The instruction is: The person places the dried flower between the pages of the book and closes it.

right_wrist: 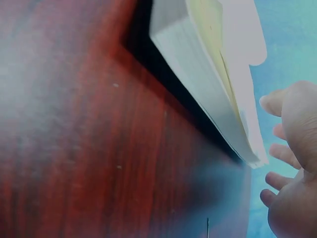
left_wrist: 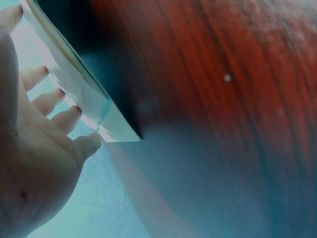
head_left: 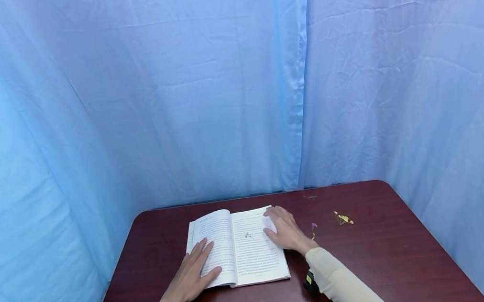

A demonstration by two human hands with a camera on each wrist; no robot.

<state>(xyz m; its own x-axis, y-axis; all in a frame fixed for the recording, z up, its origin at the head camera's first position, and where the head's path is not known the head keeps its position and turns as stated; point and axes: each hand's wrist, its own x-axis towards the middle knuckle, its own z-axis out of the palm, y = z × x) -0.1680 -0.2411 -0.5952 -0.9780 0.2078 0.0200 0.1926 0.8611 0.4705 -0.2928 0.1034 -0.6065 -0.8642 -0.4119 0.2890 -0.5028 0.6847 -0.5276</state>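
Note:
An open book (head_left: 258,260) with printed pages lies on the dark red table. My left hand (head_left: 191,273) rests on the left page with its fingers spread; in the left wrist view those fingers (left_wrist: 65,119) reach to the page edge. Over the upper right corner of the right page is my right hand (head_left: 285,228), its fingers loosely bent. The right wrist view shows the thick page block (right_wrist: 198,74) beside the fingers, which grip nothing there. A small pressed flower (head_left: 247,235) with a thin stem lies on the right page, between the hands.
Right of the book, a small purple flower (head_left: 314,226) lies close to the right wrist, and a yellow flower sprig (head_left: 343,218) lies farther right. A black device (head_left: 310,284) is strapped under the right sleeve. Blue curtains (head_left: 220,100) hang behind the table (head_left: 389,253).

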